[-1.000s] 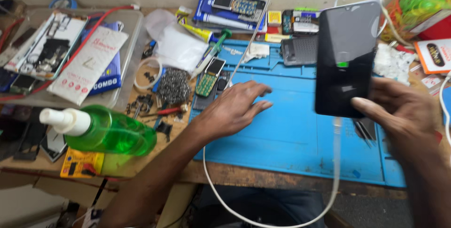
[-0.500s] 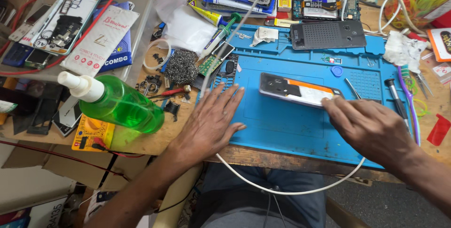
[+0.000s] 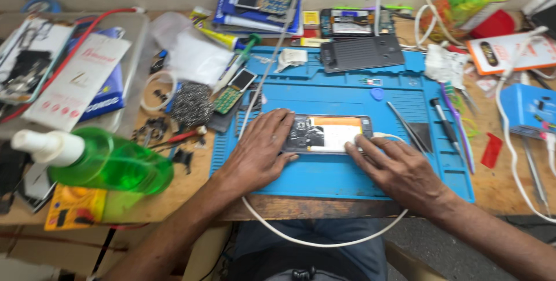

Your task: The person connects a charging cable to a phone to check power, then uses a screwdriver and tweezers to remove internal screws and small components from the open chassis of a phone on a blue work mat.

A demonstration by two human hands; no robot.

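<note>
An opened phone lies flat and lengthwise on the blue mat, near the mat's middle, its back off so that dark parts show at its left end and an orange and white patch at its right. The left hand lies palm down over the phone's left end, fingers loosely spread and slightly bent, their tips resting on the phone and the mat above it. The right hand comes in from the lower right, palm down, fingers stretched out close together toward the phone's right end, with the fingertips touching its lower right corner. Both forearms reach in from the bottom edge of the view. A white cable loops below the table edge between the arms and comes up to the phone's right end. On the mat to the right lie a few thin tools, and a dark phone cover lies at the mat's top. A green spray bottle lies on its side on the wooden table to the left.
</note>
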